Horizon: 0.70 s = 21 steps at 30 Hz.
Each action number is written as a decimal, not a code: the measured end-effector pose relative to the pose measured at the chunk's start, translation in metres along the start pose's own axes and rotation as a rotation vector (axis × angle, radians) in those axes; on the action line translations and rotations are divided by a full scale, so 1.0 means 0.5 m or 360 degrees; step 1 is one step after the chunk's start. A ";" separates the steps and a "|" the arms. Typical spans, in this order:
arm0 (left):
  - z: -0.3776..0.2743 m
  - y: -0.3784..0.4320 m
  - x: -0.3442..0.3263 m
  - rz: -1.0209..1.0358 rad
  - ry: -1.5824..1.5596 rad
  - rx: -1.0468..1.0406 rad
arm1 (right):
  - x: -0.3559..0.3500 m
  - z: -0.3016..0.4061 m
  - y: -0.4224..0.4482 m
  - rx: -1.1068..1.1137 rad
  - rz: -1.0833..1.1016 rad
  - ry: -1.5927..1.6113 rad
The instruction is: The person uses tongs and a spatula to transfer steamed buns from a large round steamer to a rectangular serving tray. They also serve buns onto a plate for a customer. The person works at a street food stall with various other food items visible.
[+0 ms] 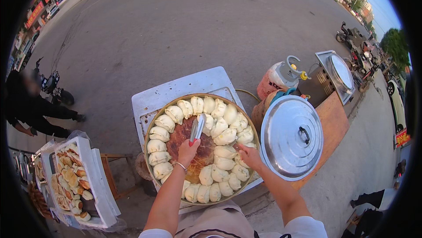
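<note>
A large round pan [149, 172] with a browned, oily bottom holds several pale filled buns [157, 146], ringed along its wall and doubled up on the right side. Over the pan's middle, my left hand [188, 150] grips the red handle of metal tongs [197, 128], whose jaws point up toward the far buns. My right hand [249, 155] is at the pan's right part, closed on the handle of a small tool [236, 146], probably a spatula or scraper; its working end is hidden among the buns.
Right of the pan lies a large metal lid [291, 137], with a gas cylinder [278, 76] behind it. The pan stands on a white metal stove top [184, 81]. At left, a white tray [99, 172] holds browned buns, and a person in black [36, 106] stands beyond it.
</note>
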State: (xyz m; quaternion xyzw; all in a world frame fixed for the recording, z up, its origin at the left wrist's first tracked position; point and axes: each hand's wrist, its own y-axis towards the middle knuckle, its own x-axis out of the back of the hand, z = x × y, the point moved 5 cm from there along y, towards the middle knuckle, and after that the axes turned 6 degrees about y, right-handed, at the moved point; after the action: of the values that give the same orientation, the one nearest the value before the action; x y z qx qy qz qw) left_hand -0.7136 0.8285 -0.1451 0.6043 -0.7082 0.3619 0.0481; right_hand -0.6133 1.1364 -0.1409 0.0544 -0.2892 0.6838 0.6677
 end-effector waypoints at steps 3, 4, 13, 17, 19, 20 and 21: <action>0.002 0.002 -0.003 -0.0036 0.0032 -0.0045 | -0.006 -0.003 -0.012 0.0177 -0.0089 -0.0202; 0.002 0.002 -0.004 -0.0039 0.0038 -0.0057 | -0.004 0.007 -0.022 0.0199 -0.0103 -0.0241; -0.006 -0.004 -0.001 0.0014 -0.0026 0.0001 | 0.046 0.049 -0.059 0.0016 0.0050 0.0204; -0.004 -0.007 0.001 -0.0066 0.0027 -0.0070 | 0.035 0.027 -0.035 -0.0409 0.0296 0.0792; -0.009 -0.006 0.004 -0.0076 0.0056 -0.0070 | 0.029 0.049 -0.008 -0.0418 0.0365 0.0642; -0.010 -0.006 0.004 -0.0058 0.0064 -0.0044 | 0.024 0.063 0.006 -0.0423 0.0398 0.0566; -0.006 -0.008 0.007 -0.0046 0.0075 -0.0012 | 0.018 0.079 0.016 -0.0353 0.0401 0.0526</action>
State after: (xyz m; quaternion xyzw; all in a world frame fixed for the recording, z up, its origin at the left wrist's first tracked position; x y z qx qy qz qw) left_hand -0.7121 0.8276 -0.1392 0.6055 -0.6995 0.3726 0.0723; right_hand -0.6342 1.1262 -0.1068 -0.1685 -0.2539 0.7255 0.6171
